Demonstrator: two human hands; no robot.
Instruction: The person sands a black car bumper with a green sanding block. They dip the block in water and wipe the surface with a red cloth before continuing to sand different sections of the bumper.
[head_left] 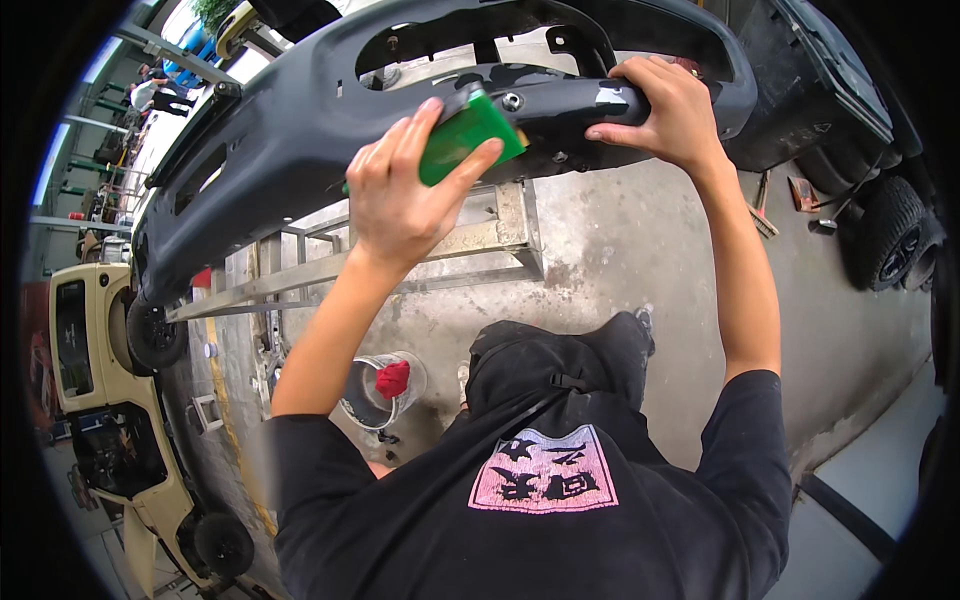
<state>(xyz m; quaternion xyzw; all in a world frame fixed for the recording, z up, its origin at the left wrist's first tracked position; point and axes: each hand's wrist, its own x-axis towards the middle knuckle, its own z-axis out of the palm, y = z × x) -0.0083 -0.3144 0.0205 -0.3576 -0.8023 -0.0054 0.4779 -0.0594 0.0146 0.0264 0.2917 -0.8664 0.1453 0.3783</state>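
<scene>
Standing at the far left, a beige vehicle [110, 400] is seen on the concrete floor [620, 250]. A clear container [380, 392] with a red cloth sits below the metal stand [400, 255]. The green sanding block [465, 135] is pressed against the dark grey bumper [290, 130] by the left hand [405, 195], fingers closed over it. The bumper's edge is clasped in a closed grip by the right hand [665, 105].

Both bare arms are reaching forward and up. The left hand [405, 190] is pressing down with fingers spread flat, while the right hand [665, 108] is curling its fingers in a grip.
</scene>
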